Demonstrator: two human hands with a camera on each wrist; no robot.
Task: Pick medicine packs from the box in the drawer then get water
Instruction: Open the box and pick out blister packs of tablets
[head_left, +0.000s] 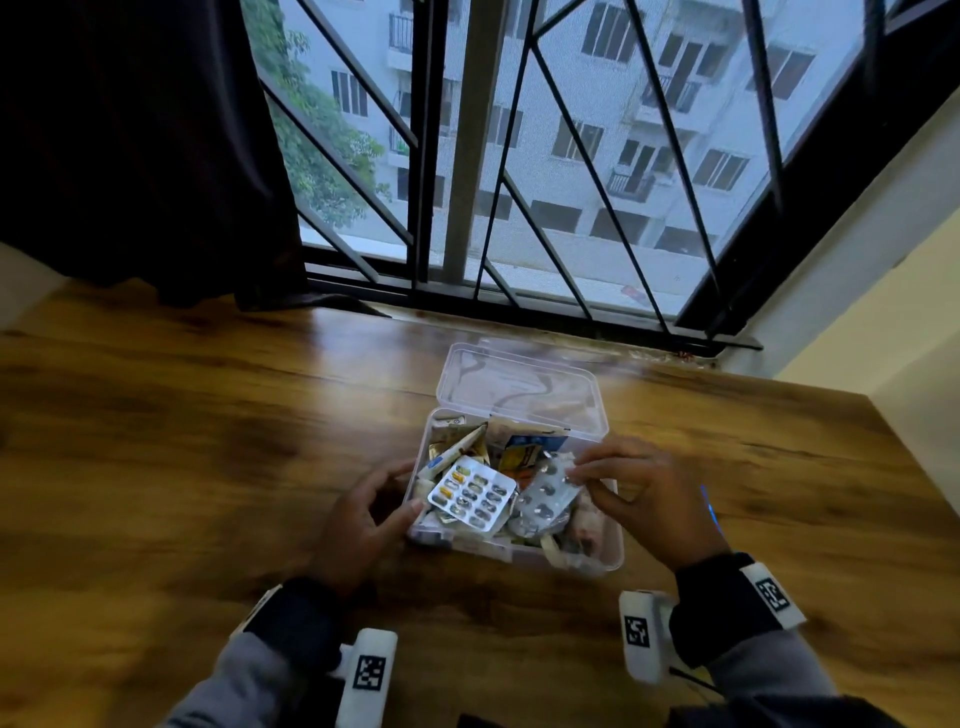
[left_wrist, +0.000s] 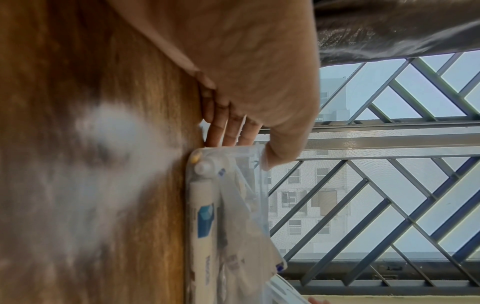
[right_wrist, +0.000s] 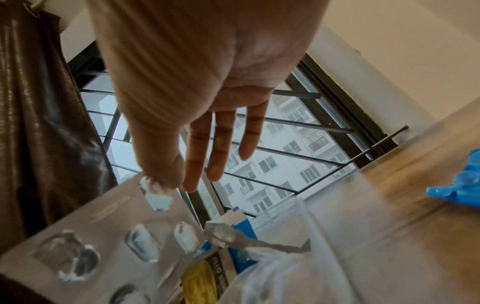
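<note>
A clear plastic box (head_left: 613, 552) stands on the wooden table (head_left: 208, 441) with its lid (head_left: 519, 384) swung back, and it is full of medicine packs. My left hand (head_left: 408, 488) grips the box's left wall (left_wrist: 259, 185), thumb over the rim and fingers (left_wrist: 228, 133) against the outside. A capsule blister pack (head_left: 472, 499) lies on top next to that thumb. My right hand (head_left: 576, 475) pinches the upper end of a silver blister pack (head_left: 545, 499) over the box. In the right wrist view the thumb tip (right_wrist: 161, 181) sits on this pack (right_wrist: 116, 236).
A white and blue tube (left_wrist: 202, 216) lies along the box's left wall. A blue object (right_wrist: 462, 185) lies on the table to the right of the box. A barred window (head_left: 519, 182) and a dark curtain (head_left: 130, 156) stand behind the table, with a wall at right.
</note>
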